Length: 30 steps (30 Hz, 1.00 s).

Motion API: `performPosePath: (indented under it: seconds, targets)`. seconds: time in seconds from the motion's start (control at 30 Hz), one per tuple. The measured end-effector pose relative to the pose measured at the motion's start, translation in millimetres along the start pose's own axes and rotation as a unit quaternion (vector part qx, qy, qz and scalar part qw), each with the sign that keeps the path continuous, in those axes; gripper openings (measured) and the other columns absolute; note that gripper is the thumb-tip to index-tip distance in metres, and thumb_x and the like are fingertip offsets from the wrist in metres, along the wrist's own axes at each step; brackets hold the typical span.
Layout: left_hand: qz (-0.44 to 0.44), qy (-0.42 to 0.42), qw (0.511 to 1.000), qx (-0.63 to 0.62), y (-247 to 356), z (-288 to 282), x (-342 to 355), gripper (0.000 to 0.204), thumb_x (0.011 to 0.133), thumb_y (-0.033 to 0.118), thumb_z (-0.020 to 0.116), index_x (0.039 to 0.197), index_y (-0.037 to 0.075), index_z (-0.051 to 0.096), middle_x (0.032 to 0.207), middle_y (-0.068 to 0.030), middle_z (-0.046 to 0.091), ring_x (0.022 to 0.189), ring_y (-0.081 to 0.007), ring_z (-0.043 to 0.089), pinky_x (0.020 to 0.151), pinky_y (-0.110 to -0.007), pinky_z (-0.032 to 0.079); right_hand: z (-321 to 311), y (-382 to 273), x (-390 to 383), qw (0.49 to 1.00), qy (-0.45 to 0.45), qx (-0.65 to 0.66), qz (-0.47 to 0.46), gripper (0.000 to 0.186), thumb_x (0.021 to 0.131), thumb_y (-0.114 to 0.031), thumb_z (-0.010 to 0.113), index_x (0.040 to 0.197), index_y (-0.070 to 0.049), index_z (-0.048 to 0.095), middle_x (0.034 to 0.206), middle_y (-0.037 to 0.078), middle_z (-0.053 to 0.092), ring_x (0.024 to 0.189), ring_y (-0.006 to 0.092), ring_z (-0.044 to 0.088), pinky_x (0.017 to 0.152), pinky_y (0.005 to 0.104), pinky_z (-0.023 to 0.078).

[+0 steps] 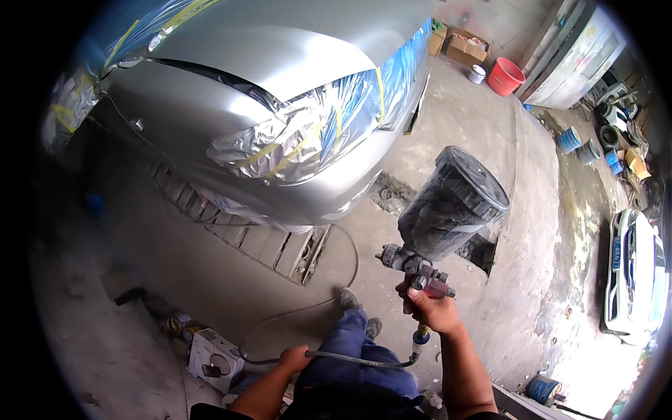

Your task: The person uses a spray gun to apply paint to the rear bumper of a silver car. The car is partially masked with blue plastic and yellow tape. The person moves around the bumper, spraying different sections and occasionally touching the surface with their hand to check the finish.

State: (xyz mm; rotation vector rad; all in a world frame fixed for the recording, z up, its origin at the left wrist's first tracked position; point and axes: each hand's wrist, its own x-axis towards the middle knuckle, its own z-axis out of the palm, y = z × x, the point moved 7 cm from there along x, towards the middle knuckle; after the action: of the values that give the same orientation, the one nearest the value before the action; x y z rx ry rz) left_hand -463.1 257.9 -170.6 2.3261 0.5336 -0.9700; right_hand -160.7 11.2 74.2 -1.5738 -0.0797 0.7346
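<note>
My right hand (435,309) is closed around the grip of a spray gun (414,266), raised in front of me. On top of the gun sits a dark, paint-stained cup (448,206), tilted to the right. An air hose (367,362) runs from a fitting below the grip across my legs. My left hand (294,358) is wrapped round that hose. Ahead and to the left is a silver car (308,59), apart from the gun. Foil and blue plastic masking (301,140) with yellow tape covers its headlight area.
A slatted floor grate (259,245) lies beneath the car's front. White box (213,357) at lower left, near cans. At the back stand a red bucket (505,77) and a cardboard box (467,47). Paint buckets (569,140) line the right; a white car (633,273) is parked outside.
</note>
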Motion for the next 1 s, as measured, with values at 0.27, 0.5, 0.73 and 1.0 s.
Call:
performPosePath:
  seconds: [0.27,0.5,0.73,1.0]
  targets:
    - [-0.026,0.055,0.996,-0.06,46,-3,49,0.037,0.076,0.047,0.066,0.084,0.011,0.064,0.082,-0.013,0.066,0.082,-0.0346,0.063,0.069,-0.046,0.049,-148,-40,22,0.957,0.29,-0.018,-0.021,0.038,0.091,-0.041,0.057,0.104,-0.006,0.061,0.062,0.003,0.055,0.042,0.0079,0.045,0.037,0.0217,0.034]
    - [-0.081,0.005,0.994,-0.068,59,1,70,0.042,0.077,0.052,0.064,0.082,0.01,0.064,0.082,-0.0137,0.066,0.082,-0.0352,0.063,0.07,-0.045,0.048,-108,-28,39,0.995,0.096,0.012,0.021,0.058,0.088,-0.045,0.059,0.124,0.001,0.051,0.068,0.005,0.059,0.052,0.0082,0.05,0.047,0.0218,0.039]
    - [-0.096,0.006,0.993,-0.067,103,27,80,0.043,0.077,0.052,0.065,0.083,0.009,0.064,0.081,-0.0143,0.065,0.082,-0.0348,0.063,0.07,-0.045,0.048,-100,-7,91,0.997,-0.075,0.016,0.005,0.037,0.09,-0.035,0.06,0.104,0.0,0.06,0.073,0.004,0.06,0.061,0.0085,0.051,0.052,0.023,0.039]
    - [-0.149,0.082,0.972,-0.163,227,80,97,0.037,0.076,0.044,0.068,0.077,0.008,0.061,0.078,-0.015,0.064,0.078,-0.0361,0.062,0.067,-0.047,0.048,-294,14,172,0.982,0.179,-0.052,-0.015,0.037,0.087,-0.039,0.064,0.101,-0.004,0.061,0.065,0.001,0.055,0.048,0.0072,0.047,0.041,0.0217,0.037]
